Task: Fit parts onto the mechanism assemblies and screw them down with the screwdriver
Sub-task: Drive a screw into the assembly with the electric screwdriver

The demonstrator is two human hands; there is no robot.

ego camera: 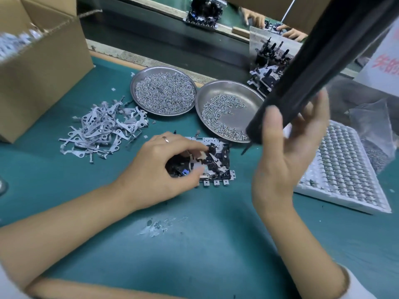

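Green bench mat (194, 244). Left hand (159, 167) pinches the mechanism (216, 162) beneath its fingers; right hand (287, 152) grips the screwdriver (323, 67), tip just right of it. Mechanism likely light, rigid, delicate; hold by edges.

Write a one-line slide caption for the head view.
Left hand steadies a mechanism on the green mat while the right hand holds the black screwdriver tilted above it.
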